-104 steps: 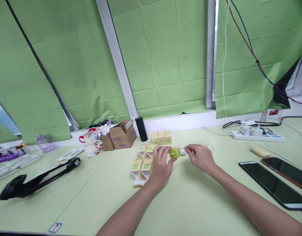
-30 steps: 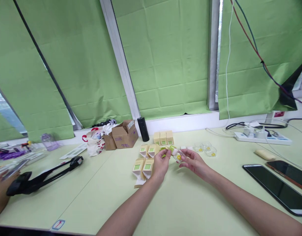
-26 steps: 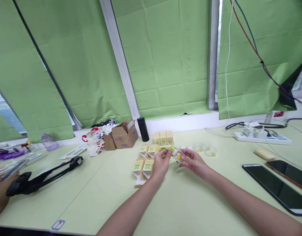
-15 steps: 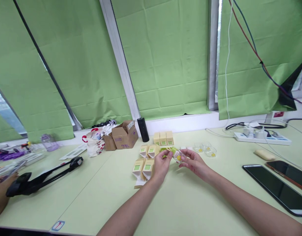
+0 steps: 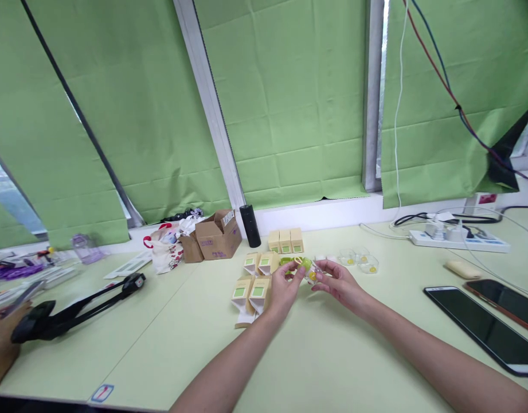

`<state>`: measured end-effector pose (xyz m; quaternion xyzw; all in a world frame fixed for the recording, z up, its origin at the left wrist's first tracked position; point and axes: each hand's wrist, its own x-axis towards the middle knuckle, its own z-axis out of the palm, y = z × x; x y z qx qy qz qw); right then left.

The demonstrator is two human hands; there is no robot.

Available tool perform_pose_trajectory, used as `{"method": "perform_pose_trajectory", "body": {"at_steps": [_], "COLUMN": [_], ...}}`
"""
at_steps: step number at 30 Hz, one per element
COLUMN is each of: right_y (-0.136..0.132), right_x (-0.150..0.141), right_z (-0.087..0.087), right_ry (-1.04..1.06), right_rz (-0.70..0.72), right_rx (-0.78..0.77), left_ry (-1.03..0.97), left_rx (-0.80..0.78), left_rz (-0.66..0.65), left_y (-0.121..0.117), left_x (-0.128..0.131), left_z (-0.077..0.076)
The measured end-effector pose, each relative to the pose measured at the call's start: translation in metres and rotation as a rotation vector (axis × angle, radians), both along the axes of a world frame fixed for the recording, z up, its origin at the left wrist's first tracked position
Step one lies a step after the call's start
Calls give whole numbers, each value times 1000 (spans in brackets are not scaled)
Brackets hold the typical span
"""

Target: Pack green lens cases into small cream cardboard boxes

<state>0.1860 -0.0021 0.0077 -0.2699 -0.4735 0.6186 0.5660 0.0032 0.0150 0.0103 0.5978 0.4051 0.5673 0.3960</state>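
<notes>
My left hand point(image 5: 285, 289) pinches a small green plastic piece point(image 5: 305, 263) with a pale loop at its top. Fingers of my right hand point(image 5: 337, 281) are closed on a clear plastic cup point(image 5: 311, 275) with a yellow spot on it. The two parts meet between my hands, above the table; whether they are joined I cannot tell. Just left of my hands stand several cream cartons with open flaps point(image 5: 258, 291). Beyond my right hand lie several clear cups with yellow spots point(image 5: 368, 264). More green pieces point(image 5: 286, 261) are partly hidden behind my left hand.
Three closed cream cartons point(image 5: 285, 241) stand farther back, near a black cylinder point(image 5: 250, 226) and a cardboard box point(image 5: 218, 235). Phones point(image 5: 482, 327) and a power strip point(image 5: 461, 240) are at right. Another person's hand point(image 5: 3, 338) is at far left, beside a black strapped device point(image 5: 74, 310).
The green piece has turned and sits closer against the clear cup; the white area between them no longer shows. Both hands stay in nearly the same place.
</notes>
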Motion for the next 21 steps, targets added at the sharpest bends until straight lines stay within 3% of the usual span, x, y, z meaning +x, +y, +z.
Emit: {"method": "perform_pose_trajectory", "body": {"at_steps": [14,21], "right_y": [3,1], "right_x": [-1,-1], "right_z": [-6,-4], "right_ry": [-2,23], "right_rz": [-13,-16], "right_rx": [11,17], "left_ry": [30,43], "left_rx": [27,96], "left_rz": [2,-27], "left_y": [2,-8], "left_x": [-2,-2], "left_z": [-1,6]}}
